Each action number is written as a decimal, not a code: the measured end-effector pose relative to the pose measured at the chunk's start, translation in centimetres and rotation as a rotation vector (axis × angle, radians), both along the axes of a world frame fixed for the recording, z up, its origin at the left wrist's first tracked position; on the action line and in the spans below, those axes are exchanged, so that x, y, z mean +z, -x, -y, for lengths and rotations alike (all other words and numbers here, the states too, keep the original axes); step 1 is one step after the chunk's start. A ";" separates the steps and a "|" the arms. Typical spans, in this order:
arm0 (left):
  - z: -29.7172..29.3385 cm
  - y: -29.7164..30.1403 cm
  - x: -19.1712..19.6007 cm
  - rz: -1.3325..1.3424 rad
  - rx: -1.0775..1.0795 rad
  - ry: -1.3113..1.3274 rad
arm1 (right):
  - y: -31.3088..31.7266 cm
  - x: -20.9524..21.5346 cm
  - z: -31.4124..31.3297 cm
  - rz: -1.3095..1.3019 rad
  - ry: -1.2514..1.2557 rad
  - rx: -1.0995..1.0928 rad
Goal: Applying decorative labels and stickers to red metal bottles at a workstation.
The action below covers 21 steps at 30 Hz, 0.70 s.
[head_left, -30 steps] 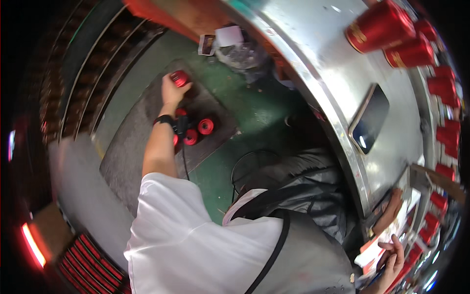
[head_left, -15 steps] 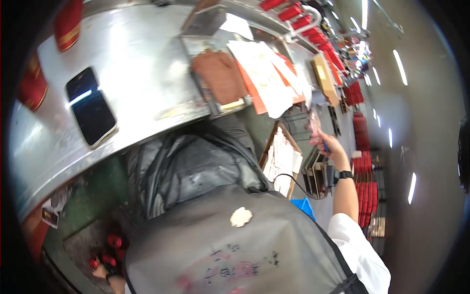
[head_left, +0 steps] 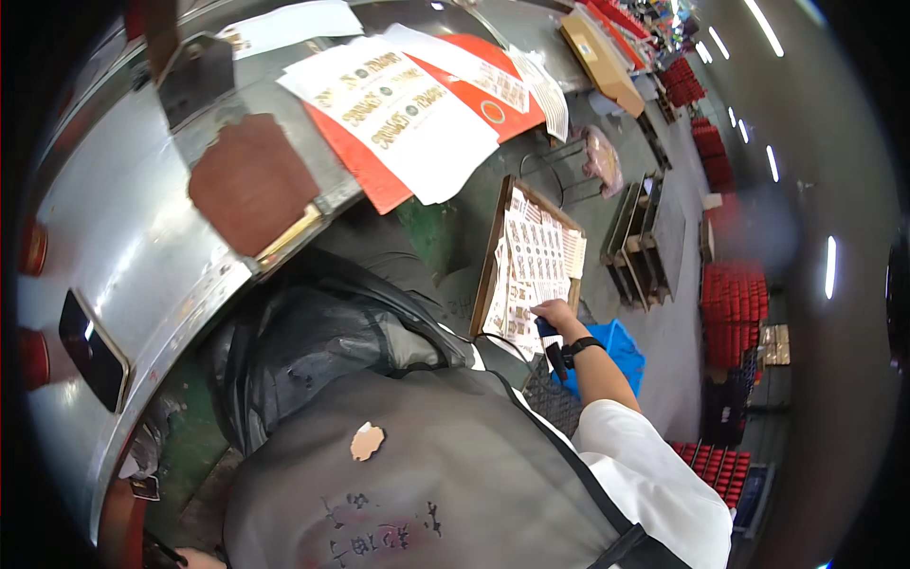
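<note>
Right hand [head_left: 555,313] extended forward, fingers curled; left hand [head_left: 194,558] low, barely visible at frame edge.

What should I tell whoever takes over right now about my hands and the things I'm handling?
Right hand: reaching out to the wooden tray of printed labels, fingers on the labels, a dark tool under the palm.
Left hand: barely visible at the lower edge; grip unclear.
Large printed sheets lie on the metal table, by a phone.
Done or left: cannot tell.
</note>
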<state>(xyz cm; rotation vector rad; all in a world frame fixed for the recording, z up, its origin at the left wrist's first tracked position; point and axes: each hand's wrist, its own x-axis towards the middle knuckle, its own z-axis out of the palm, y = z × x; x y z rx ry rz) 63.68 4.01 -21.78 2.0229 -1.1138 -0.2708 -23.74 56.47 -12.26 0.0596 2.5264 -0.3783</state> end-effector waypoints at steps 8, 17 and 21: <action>8.6 4.5 15.8 0.109 -0.068 0.293 | -4.5 -5.3 5.0 -0.181 -0.265 -0.017; 14.0 18.5 29.0 0.187 -0.340 0.432 | -2.7 -5.6 4.0 -0.086 -0.131 0.085; 13.7 24.8 30.2 0.233 -0.446 0.442 | -1.9 -4.8 2.8 -0.063 -0.122 0.186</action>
